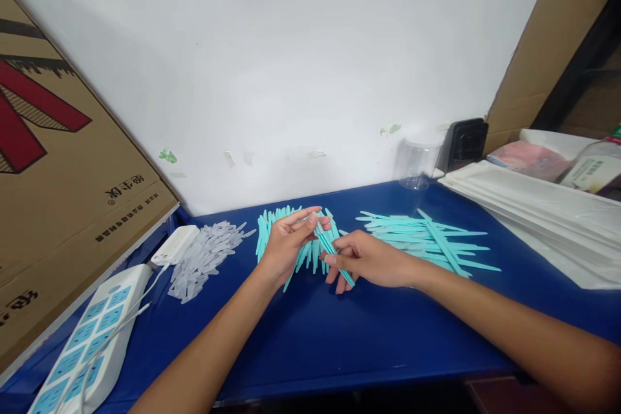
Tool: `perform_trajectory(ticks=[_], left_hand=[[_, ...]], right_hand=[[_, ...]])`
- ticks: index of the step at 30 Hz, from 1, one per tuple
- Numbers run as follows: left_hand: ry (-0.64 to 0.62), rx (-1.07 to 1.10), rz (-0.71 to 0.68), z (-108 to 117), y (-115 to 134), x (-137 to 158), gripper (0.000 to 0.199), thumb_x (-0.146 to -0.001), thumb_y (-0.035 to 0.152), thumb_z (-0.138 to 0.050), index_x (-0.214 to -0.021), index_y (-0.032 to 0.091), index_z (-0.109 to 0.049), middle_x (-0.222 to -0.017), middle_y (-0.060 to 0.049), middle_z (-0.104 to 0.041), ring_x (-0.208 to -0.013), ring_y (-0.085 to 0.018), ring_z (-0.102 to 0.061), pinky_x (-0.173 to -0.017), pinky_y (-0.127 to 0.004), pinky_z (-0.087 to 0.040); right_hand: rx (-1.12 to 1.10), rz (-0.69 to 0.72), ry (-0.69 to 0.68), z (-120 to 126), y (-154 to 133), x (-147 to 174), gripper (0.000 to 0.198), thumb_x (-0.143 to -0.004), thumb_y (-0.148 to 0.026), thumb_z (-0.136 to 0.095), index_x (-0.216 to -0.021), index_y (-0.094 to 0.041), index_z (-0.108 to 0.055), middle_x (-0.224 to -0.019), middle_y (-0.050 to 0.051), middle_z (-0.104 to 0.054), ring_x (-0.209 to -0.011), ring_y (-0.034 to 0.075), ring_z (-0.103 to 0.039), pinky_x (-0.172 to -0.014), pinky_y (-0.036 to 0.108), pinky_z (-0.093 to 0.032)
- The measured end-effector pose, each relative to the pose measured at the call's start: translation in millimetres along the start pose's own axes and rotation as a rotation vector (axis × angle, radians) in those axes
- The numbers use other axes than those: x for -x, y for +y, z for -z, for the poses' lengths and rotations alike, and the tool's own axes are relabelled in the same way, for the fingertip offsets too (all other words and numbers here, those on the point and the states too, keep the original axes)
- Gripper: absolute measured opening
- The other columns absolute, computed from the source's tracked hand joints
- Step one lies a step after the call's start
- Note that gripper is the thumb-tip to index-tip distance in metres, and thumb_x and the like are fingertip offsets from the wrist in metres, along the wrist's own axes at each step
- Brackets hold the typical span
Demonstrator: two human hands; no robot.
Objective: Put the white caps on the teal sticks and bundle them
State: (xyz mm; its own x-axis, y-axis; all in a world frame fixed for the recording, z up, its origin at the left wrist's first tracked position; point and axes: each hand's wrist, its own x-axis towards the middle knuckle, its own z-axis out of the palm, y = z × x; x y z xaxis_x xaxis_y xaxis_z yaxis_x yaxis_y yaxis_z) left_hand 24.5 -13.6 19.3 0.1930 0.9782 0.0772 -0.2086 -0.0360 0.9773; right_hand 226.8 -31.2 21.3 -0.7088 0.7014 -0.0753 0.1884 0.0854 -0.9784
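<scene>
A few slim teal plastic sticks point(328, 247), shaped like eyebrow razors, slant between my two hands above the blue table. My left hand point(292, 239) pinches them near their upper end with thumb and fingers. Lower down, my right hand point(361, 260) has its thumb and fingers closed around the same sticks. Whether a clear cap sits at the upper end I cannot tell. Behind and below my left hand lies a pile of teal sticks point(264, 233), partly hidden. Right of my right hand is another teal pile point(412, 233), its sticks lying mostly sideways, with a few crossing on top.
On the left lie many small translucent pieces point(208, 255) beside a white box point(175, 244) and a power strip point(92, 343) with cables. A lidded clear jar point(418, 158) stands by the wall. White sheets point(538, 213) lie right; a cardboard box point(63, 207) leans left.
</scene>
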Motion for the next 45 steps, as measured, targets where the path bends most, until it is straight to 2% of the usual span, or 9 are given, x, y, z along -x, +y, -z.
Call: perform_trajectory(ticks=[7,11,17,25,38,45], left_hand=[[0.033,-0.046,-0.046,-2,4,2,0.043,-0.08,0.042,-0.081,-0.113,0.016,-0.076,-0.101,-0.015,-0.079,-0.102,-0.031,-0.072,-0.093,-0.044,-0.051],[0.039,-0.084,-0.072,-4,5,3,0.043,-0.08,0.042,-0.082,-0.112,0.015,-0.077,-0.098,-0.015,-0.079,-0.102,-0.032,-0.073,-0.095,-0.045,-0.051],[0.036,-0.09,-0.023,-5,3,3,0.045,-0.081,0.041,-0.081,-0.118,0.016,-0.075,-0.102,-0.015,-0.079,-0.104,-0.031,-0.072,-0.099,-0.047,-0.05],[0.018,-0.06,-0.035,-3,8,3,0.038,-0.079,0.041,-0.082,-0.104,0.013,-0.079,-0.101,-0.016,-0.079,-0.102,-0.032,-0.072,-0.098,-0.047,-0.05],[0.004,-0.061,-0.048,-3,15,4,0.038,-0.079,0.041,-0.083,-0.103,0.012,-0.078,-0.101,-0.016,-0.079,-0.101,-0.031,-0.073,-0.096,-0.044,-0.052],[0.023,-0.048,-0.064,-5,17,2,0.032,-0.08,0.038,-0.083,-0.1,0.014,-0.079,-0.096,-0.014,-0.08,-0.101,-0.028,-0.073,-0.095,-0.04,-0.053]], right_hand=[[-0.02,0.031,0.049,-7,-2,-1,0.057,-0.085,-0.07,-0.063,-0.086,-0.013,-0.065,-0.087,0.011,-0.077,-0.071,0.023,-0.076,-0.062,0.031,-0.055],[-0.051,0.025,0.058,-10,-1,-2,0.056,-0.088,-0.069,-0.06,-0.086,-0.013,-0.066,-0.095,0.012,-0.078,-0.073,0.022,-0.076,-0.062,0.03,-0.057],[-0.102,0.043,0.086,-13,2,-5,0.053,-0.09,-0.064,-0.062,-0.088,-0.011,-0.068,-0.091,0.011,-0.077,-0.073,0.022,-0.076,-0.066,0.033,-0.06],[-0.116,0.085,0.109,-12,6,-7,0.05,-0.09,-0.061,-0.063,-0.087,-0.011,-0.069,-0.087,0.01,-0.075,-0.074,0.024,-0.076,-0.068,0.036,-0.06],[0.082,0.142,0.205,-11,5,-4,0.038,-0.099,-0.048,-0.054,-0.079,-0.016,-0.061,-0.088,0.008,-0.075,-0.073,0.021,-0.076,-0.066,0.033,-0.061],[0.195,0.168,0.254,-8,6,-2,0.037,-0.101,-0.044,-0.051,-0.074,-0.02,-0.054,-0.079,0.004,-0.073,-0.073,0.02,-0.075,-0.065,0.029,-0.059]])
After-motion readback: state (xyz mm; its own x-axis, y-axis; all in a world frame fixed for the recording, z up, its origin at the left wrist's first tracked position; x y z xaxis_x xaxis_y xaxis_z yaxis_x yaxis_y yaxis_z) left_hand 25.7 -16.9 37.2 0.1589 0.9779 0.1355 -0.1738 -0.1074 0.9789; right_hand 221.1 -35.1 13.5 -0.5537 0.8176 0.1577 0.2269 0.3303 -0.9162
